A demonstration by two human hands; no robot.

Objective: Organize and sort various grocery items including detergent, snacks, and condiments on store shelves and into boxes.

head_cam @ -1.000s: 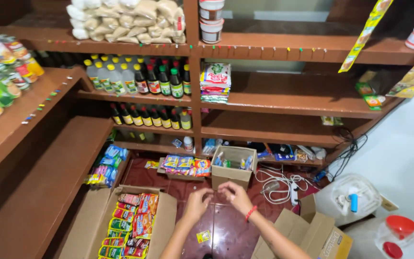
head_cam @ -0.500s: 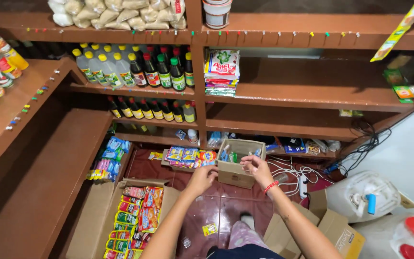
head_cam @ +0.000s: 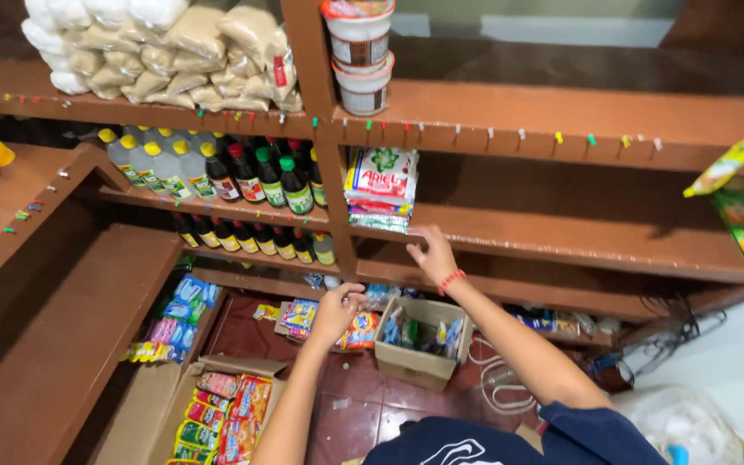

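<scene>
1. Cardboard first: the small open box [head_cam: 419, 344] sits on the tiled floor [head_cam: 363, 405] below the lowest shelf, filled with small wrapped items. It lies between the 2 arms, just under the right forearm.

2. The left hand [head_cam: 336, 312] hangs above the colourful packets [head_cam: 359, 330] just left of the box, fingers curled in. Whether it pinches anything I cannot tell; the fingertips are hidden from this angle.

3. The right hand [head_cam: 435, 256] reaches up to the front edge of the middle shelf [head_cam: 561, 245], fingers spread and holding nothing, just beside the stack of sachet packs [head_cam: 381, 185].

4. Risk at the box: it is light and open-topped, so a forearm or sleeve dragged across its rim could tip it and scatter the contents over the floor.

5. Risk at the shelf: the sachet stack is loose and leans slightly; a brush from the right hand could slide the lower packs off the edge.

6. Further out, dark glass bottles [head_cam: 269, 176] stand in close rows on 2 shelves to the left. An elbow swung wide from the left arm could knock 1 against its neighbours, and breakage on tile is likely.

7. White cables [head_cam: 497, 379] lie tangled on the floor right of the box; a foot or knee shifting there could snag them.

8. The larger carton of snack packets [head_cam: 221, 418] is near the left elbow and could be crushed if the person leans that way.
</scene>
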